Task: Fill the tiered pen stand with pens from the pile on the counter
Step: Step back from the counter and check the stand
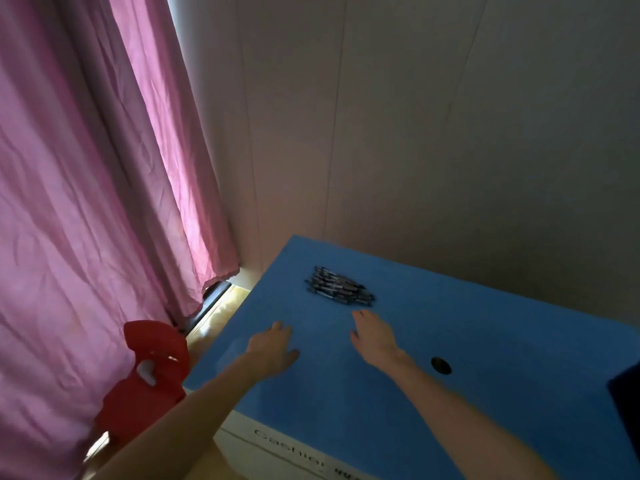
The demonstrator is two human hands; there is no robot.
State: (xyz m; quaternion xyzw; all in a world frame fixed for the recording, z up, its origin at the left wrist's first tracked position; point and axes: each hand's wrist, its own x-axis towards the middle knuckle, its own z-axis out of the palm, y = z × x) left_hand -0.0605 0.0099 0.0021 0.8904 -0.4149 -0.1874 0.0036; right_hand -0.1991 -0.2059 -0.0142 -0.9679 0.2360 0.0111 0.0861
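Note:
A pile of dark pens [337,285] lies on the blue counter [485,323], near its far left corner. My left hand [273,348] rests flat on the counter, below and left of the pile, holding nothing. My right hand [375,336] lies palm down just below the pile, its fingertips a short gap from the nearest pens. No tiered pen stand shows in this view.
A round dark hole [441,365] sits in the counter right of my right wrist. A red plastic chair [145,375] stands left of the counter by a pink curtain [86,202]. A dark object [625,410] cuts in at the right edge. Walls close the back.

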